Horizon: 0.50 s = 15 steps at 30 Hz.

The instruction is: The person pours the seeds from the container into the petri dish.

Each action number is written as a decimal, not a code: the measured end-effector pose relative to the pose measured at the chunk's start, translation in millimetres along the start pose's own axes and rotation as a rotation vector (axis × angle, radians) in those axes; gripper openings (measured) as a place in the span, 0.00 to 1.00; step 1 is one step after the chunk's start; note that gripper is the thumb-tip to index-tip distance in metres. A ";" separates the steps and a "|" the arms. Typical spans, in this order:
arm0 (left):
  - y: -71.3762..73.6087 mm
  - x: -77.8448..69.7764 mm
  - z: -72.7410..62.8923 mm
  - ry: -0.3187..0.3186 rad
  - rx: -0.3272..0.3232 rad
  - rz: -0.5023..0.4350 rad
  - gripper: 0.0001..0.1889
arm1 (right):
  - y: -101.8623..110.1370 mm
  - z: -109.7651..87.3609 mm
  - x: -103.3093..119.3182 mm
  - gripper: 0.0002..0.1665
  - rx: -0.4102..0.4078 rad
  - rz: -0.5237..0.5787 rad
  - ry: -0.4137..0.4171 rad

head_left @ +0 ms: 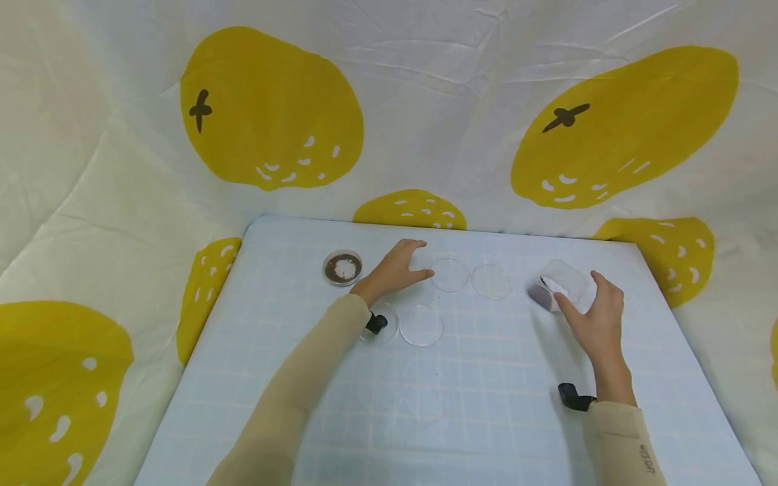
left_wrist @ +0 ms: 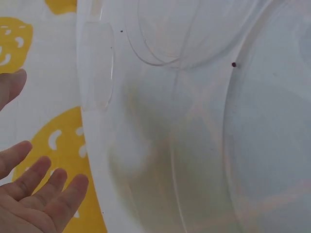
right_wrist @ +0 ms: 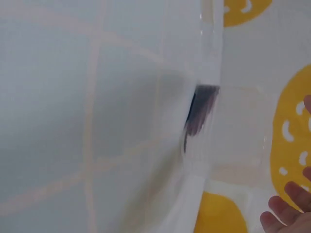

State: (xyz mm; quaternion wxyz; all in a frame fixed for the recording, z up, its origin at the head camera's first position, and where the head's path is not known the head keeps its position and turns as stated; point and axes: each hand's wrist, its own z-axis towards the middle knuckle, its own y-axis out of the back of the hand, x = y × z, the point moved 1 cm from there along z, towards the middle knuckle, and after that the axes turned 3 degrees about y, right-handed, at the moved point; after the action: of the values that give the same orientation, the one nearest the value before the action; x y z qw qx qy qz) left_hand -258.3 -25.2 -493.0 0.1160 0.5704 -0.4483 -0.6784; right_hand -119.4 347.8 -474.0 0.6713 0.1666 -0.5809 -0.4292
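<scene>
Pale checked tablecloth, fruit-print backdrop, nothing gripped

The left hand is spread, thumb apart from the fingers, just beside the nearest of two clear round petri pieces, the back-left piece and back-right piece. The front-left piece lies partly behind the left wrist's black device; the front-right piece is beside it. Whether these are dishes or lids, I cannot tell. A petri dish with brown and white contents stands farther left.

The right hand is also spread, near a clear plastic box with its lid raised and dark purplish material inside; whether the thumb touches it, I cannot tell.

To handle the round pieces well, a light pinch across opposite rims seems best, lifting straight so close neighbours stay put. The box probably wants its base steadied, since pressing the raised lid could tip it. The left forearm should stay clear of the front pieces.

Small lettering on the right cuff is sideways and unreadable; no label shows on the petri pieces.
</scene>
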 end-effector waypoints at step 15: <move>-13.5 -11.7 38.6 0.087 0.217 0.082 0.47 | -2.8 15.3 -32.0 0.63 0.183 0.068 -0.158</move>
State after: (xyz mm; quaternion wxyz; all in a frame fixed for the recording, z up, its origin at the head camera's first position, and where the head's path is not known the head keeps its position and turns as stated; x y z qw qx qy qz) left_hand -283.6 8.7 -497.2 0.1004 0.5898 -0.5365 -0.5952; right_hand -133.2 375.0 -492.3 0.6194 0.1729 -0.6741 -0.3634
